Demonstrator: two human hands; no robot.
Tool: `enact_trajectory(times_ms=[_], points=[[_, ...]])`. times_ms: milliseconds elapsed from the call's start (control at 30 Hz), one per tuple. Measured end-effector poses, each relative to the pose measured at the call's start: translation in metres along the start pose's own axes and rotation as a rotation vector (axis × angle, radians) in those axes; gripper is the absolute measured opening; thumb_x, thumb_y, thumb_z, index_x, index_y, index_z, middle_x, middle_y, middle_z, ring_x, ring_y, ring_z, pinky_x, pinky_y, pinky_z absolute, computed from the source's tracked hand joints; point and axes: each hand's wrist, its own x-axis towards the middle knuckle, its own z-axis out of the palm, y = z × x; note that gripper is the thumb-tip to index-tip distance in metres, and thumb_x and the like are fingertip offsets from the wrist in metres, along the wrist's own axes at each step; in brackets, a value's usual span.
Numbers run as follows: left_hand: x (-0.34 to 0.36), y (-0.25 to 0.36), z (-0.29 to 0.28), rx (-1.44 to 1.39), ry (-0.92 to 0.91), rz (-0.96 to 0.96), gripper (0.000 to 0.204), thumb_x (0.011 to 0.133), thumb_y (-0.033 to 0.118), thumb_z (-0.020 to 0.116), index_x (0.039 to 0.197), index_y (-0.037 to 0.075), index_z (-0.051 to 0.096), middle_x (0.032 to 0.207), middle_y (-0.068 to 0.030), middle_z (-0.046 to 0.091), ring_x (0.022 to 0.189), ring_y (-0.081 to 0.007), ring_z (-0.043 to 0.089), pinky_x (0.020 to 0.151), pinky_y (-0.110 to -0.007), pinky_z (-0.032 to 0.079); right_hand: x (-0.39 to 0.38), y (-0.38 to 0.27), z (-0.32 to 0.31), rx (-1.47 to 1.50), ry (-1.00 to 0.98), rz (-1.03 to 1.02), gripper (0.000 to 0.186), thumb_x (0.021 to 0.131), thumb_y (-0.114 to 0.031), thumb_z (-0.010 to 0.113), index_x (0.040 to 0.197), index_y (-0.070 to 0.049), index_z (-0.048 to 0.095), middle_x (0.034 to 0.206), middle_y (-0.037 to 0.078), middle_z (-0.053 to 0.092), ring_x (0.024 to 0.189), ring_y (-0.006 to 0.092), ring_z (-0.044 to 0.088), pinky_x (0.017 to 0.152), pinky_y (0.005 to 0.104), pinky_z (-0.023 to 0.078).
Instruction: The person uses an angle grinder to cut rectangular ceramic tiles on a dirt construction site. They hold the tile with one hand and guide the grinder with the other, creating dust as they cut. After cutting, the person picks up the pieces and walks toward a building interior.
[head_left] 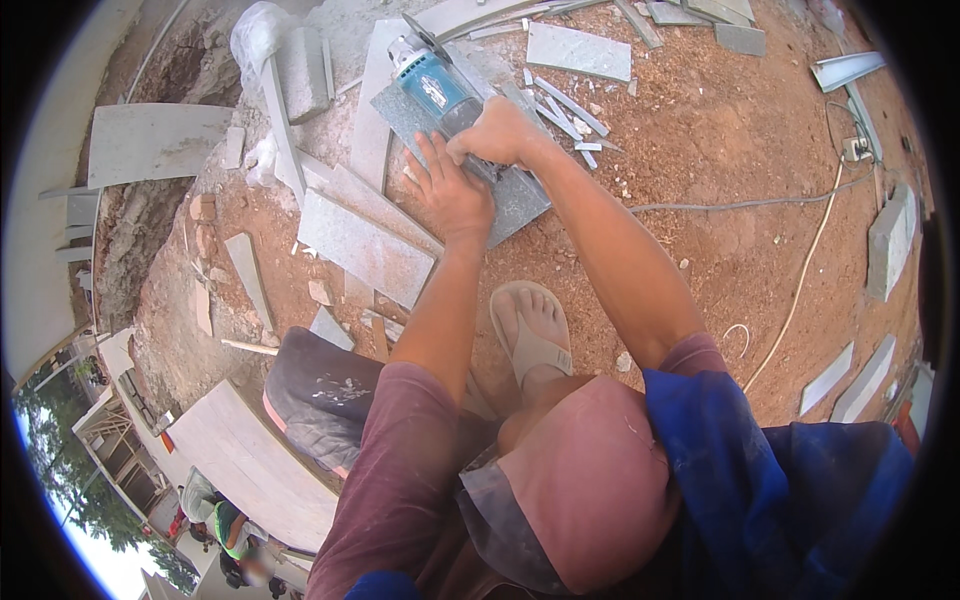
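Note:
My right hand (503, 133) grips the dark handle of a blue and silver angle grinder (432, 82), whose disc end points to the upper left. The grinder rests over a grey stone tile (520, 195) lying on the red dirt. Spread flat on that tile just below the grinder is my left hand (452, 192), fingers apart and pressing down. My foot in a beige sandal (531, 330) stands on the dirt below the tile.
More grey tiles (362, 245) and thin offcut strips (572, 105) lie scattered around. A white cable (800, 285) runs across the dirt on the right to a socket (858, 150). Stone slabs (888, 240) line the right edge. A large slab (150, 140) lies at the far left.

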Motion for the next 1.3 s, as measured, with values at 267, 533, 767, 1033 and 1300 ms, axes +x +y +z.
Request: enact_trajectory(times_ms=[267,533,767,1033,1300], points=[[0.000,0.001,-0.001,0.006,-0.009,-0.002,0.062,0.098,0.012,0.056,0.158,0.003,0.045,0.172,-0.0187,0.031,0.155,-0.0500,0.028,0.127,-0.065,0.015,-0.004,-0.001,-0.006,-0.054,-0.061,0.032,0.063,0.055,-0.034,0.086,0.090,0.016,0.074,0.097,0.033,0.075,0.093,0.0389,0.076,0.080,0.0403,0.060],[0.000,-0.001,-0.001,-0.016,-0.005,0.002,0.065,0.096,0.012,0.057,0.159,0.001,0.043,0.171,-0.0204,0.031,0.155,-0.0506,0.026,0.127,-0.066,0.013,-0.013,0.000,-0.006,-0.019,-0.036,0.030,0.060,0.054,-0.032,0.085,0.088,0.016,0.074,0.095,0.033,0.075,0.090,0.0385,0.076,0.078,0.0398,0.060],[0.001,-0.001,-0.001,0.003,-0.014,-0.004,0.064,0.097,0.013,0.056,0.159,0.002,0.043,0.171,-0.0206,0.032,0.155,-0.0506,0.027,0.127,-0.066,0.013,-0.005,0.003,-0.004,-0.014,-0.060,0.042,0.059,0.053,-0.032,0.086,0.088,0.015,0.075,0.095,0.031,0.075,0.090,0.0374,0.076,0.077,0.0395,0.060],[0.001,-0.001,0.002,0.005,0.009,0.005,0.065,0.096,0.012,0.057,0.159,0.001,0.043,0.170,-0.0207,0.032,0.155,-0.0509,0.027,0.126,-0.066,0.014,-0.008,0.001,-0.005,-0.001,-0.043,0.045,0.057,0.053,-0.031,0.085,0.085,0.015,0.074,0.093,0.030,0.076,0.086,0.0352,0.076,0.075,0.0388,0.059],[0.001,-0.002,0.000,-0.018,0.003,0.023,0.074,0.089,0.012,0.063,0.158,-0.001,0.042,0.169,-0.0238,0.034,0.154,-0.0528,0.027,0.125,-0.069,0.013,-0.017,0.001,-0.009,-0.019,-0.051,0.046,0.052,0.053,-0.028,0.083,0.081,0.015,0.073,0.088,0.029,0.075,0.082,0.0345,0.075,0.072,0.0384,0.059]])
